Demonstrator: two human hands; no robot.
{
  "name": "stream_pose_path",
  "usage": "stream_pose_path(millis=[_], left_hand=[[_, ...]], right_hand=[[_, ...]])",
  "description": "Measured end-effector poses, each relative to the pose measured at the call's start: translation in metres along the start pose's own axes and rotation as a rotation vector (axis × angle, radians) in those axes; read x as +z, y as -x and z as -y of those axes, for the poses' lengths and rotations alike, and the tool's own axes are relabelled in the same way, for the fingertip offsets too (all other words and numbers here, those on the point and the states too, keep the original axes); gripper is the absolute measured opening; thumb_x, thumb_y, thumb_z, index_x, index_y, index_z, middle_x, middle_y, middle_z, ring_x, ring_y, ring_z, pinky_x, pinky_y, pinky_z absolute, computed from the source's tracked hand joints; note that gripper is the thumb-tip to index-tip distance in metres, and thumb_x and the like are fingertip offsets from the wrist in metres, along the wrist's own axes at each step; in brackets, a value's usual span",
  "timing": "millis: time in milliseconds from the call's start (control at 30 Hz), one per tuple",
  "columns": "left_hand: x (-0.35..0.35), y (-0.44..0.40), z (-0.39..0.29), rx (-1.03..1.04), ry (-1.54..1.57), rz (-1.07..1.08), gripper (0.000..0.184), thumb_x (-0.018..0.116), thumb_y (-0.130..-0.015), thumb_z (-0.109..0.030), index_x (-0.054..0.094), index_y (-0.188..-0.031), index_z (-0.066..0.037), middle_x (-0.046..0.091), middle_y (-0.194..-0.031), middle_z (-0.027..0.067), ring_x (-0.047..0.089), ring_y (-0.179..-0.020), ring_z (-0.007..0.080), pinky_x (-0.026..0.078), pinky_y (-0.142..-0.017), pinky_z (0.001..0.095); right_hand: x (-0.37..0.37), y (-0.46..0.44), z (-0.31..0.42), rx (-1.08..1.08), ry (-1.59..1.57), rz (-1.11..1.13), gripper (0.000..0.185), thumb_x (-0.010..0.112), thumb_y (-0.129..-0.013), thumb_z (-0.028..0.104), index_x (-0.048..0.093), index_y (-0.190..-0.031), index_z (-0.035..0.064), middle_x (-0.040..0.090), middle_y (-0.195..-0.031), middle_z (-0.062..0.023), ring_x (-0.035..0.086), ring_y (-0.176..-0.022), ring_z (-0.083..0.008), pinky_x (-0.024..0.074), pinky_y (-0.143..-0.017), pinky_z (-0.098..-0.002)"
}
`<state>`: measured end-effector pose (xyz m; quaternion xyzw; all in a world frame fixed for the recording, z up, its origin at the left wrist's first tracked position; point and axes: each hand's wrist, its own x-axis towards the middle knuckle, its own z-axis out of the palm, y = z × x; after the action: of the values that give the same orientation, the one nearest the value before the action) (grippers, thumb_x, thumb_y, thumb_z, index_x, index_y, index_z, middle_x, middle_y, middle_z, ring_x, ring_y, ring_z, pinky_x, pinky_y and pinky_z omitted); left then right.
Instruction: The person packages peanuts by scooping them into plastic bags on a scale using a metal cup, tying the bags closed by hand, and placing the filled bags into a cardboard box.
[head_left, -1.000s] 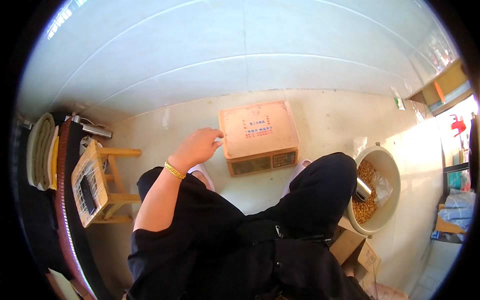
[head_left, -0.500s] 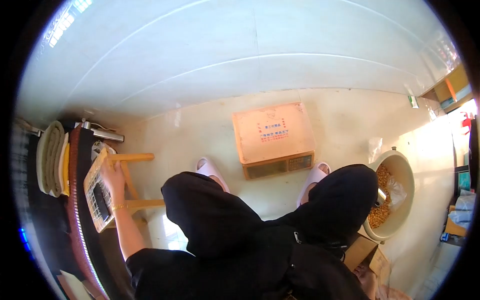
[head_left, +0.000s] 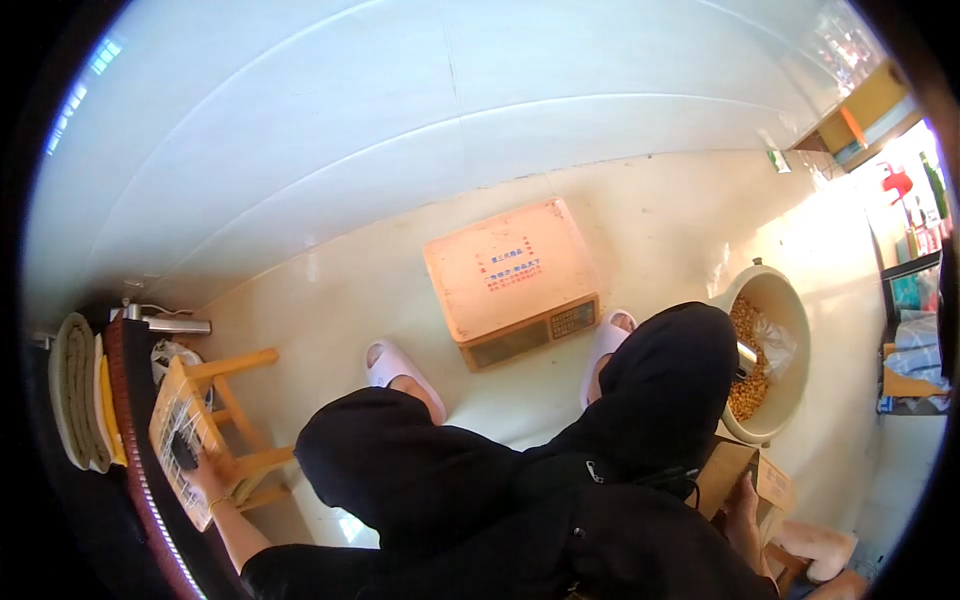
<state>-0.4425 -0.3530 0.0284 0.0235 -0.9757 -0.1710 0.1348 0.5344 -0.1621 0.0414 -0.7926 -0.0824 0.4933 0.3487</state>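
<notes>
My left hand (head_left: 207,474) is low at the left, over the stool (head_left: 178,380) with a crisscross woven seat. Its fingers are closed on the near end of a small dark, flat object (head_left: 184,450), whose exact kind I cannot make out. At the lower right, my right hand (head_left: 742,515) grips the side of an open cardboard box (head_left: 722,478); its fingertips are partly hidden. Beside my right knee stands a pale bucket (head_left: 795,385) with yellow-brown kernels (head_left: 745,400), a clear plastic bag and a shiny metal scoop (head_left: 745,360) in it.
An orange-topped scale (head_left: 510,270) with a keypad sits on the floor between my slippered feet. Folded cloths (head_left: 78,390) stack at the far left. A white wall runs along the front. Another person's bare limb (head_left: 815,550) shows at the lower right, near shelves of goods.
The view has turned and shifted. My left hand has moved to the near end of the dark object, which now sits at a different angle. My right hand now shows clearly at the box.
</notes>
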Motion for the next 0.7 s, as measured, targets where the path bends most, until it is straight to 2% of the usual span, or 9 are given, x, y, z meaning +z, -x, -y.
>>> stream_pose_path(millis=[100,133,200,233,333,433,500,600,700], left_hand=[[-0.005,0.009,0.010,-0.089,-0.134,-0.022,0.090,0.065,-0.071,-0.061,0.041,-0.134,-0.002,0.052,-0.124,0.0262,0.054,-0.110,0.0408,0.043,-0.095,0.0476],[-0.008,0.013,0.008,-0.089,-0.181,-0.055,0.089,0.064,-0.072,-0.061,0.041,-0.134,-0.001,0.052,-0.125,0.0263,0.053,-0.111,0.0409,0.043,-0.095,0.0476],[-0.011,0.007,0.026,-0.102,-0.181,-0.004,0.086,0.065,-0.073,-0.058,0.042,-0.133,-0.001,0.053,-0.123,0.0260,0.054,-0.109,0.0418,0.043,-0.095,0.0469],[-0.011,0.004,0.032,-0.104,-0.182,0.014,0.085,0.066,-0.073,-0.057,0.042,-0.133,-0.001,0.054,-0.123,0.0260,0.054,-0.108,0.0421,0.043,-0.095,0.0467],[-0.004,-0.015,0.050,-0.004,0.014,0.057,0.064,0.067,-0.083,-0.030,0.042,-0.124,0.012,0.061,-0.106,0.0210,0.063,-0.091,0.0274,0.052,-0.077,0.0352],[0.005,-0.042,0.064,-0.077,0.360,0.206,0.063,0.069,-0.080,-0.032,0.046,-0.122,0.008,0.063,-0.098,0.0198,0.062,-0.063,0.0208,0.050,-0.051,0.0315],[-0.013,-0.032,0.039,-0.134,0.190,0.272,0.061,0.070,-0.080,-0.030,0.046,-0.120,0.008,0.061,-0.099,0.0215,0.063,-0.071,0.0246,0.051,-0.060,0.0333],[-0.003,-0.058,0.062,0.080,0.083,0.225,0.061,0.069,-0.081,-0.035,0.050,-0.119,0.009,0.062,-0.105,0.0242,0.061,-0.091,0.0345,0.049,-0.081,0.0387],[-0.018,-0.043,0.042,0.114,0.013,0.195,0.061,0.067,-0.081,-0.037,0.052,-0.118,0.010,0.062,-0.108,0.0237,0.061,-0.092,0.0340,0.048,-0.082,0.0391]], right_hand=[[-0.017,-0.013,-0.009,-0.054,0.137,0.026,0.038,0.048,-0.094,0.042,0.057,-0.108,0.0079,0.062,-0.087,-0.0050,0.058,-0.076,-0.0169,0.0464,-0.068,-0.0312],[-0.033,-0.036,-0.032,-0.438,0.522,0.014,0.036,0.051,-0.093,0.037,0.055,-0.109,0.0049,0.062,-0.093,-0.0079,0.059,-0.083,-0.0192,0.0466,-0.073,-0.0311],[-0.011,-0.028,-0.034,-0.376,0.410,-0.035,0.035,0.058,-0.089,0.020,0.048,-0.114,-0.0017,0.058,-0.111,-0.0161,0.056,-0.101,-0.0271,0.0450,-0.085,-0.0330],[-0.010,-0.028,-0.033,-0.370,0.410,-0.042,0.035,0.058,-0.089,0.020,0.048,-0.114,-0.0017,0.058,-0.111,-0.0161,0.056,-0.101,-0.0271,0.0450,-0.085,-0.0330],[0.009,-0.006,-0.013,-0.403,0.772,-0.095,0.041,0.059,-0.084,0.008,0.044,-0.121,-0.0008,0.058,-0.113,-0.0231,0.056,-0.106,-0.0348,0.0438,-0.089,-0.0383],[-0.001,-0.008,-0.012,-0.499,1.012,-0.231,0.043,0.059,-0.082,0.004,0.043,-0.121,-0.0013,0.061,-0.107,-0.0243,0.058,-0.102,-0.0374,0.0456,-0.087,-0.0388],[-0.016,-0.023,-0.021,-0.534,0.909,-0.280,0.038,0.057,-0.079,0.000,0.046,-0.115,-0.0024,0.063,-0.100,-0.0242,0.061,-0.096,-0.0384,0.0473,-0.083,-0.0389],[-0.035,-0.037,-0.026,-0.600,0.747,-0.370,0.022,0.057,-0.078,-0.001,0.049,-0.099,-0.0040,0.063,-0.095,-0.0236,0.061,-0.094,-0.0382,0.0477,-0.079,-0.0395],[-0.022,-0.032,-0.017,-0.599,0.787,-0.528,0.022,0.058,-0.078,0.002,0.050,-0.098,-0.0038,0.062,-0.096,-0.0244,0.061,-0.094,-0.0364,0.0469,-0.079,-0.0402]])
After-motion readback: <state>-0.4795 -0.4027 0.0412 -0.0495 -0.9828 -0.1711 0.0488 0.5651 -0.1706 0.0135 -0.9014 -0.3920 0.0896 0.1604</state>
